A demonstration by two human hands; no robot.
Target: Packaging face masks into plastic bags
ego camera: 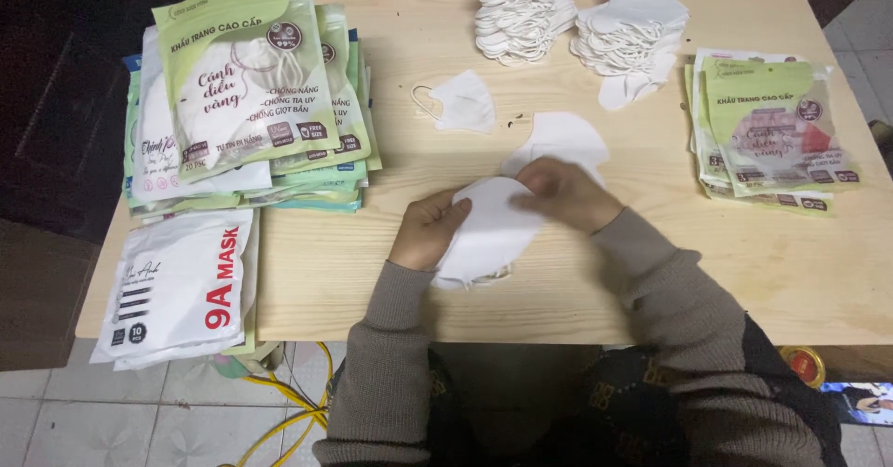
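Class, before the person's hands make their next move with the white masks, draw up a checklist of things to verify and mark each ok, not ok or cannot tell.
1. Left hand has a grip on the small stack of white fabric masks: ok.
2. Right hand rests on that stack: ok.
3. Number of masks in the stack: cannot tell.
4. Loose white masks piled at the far edge of the pale wooden table: ok.
5. Green printed pouches lie right of the hands: ok.
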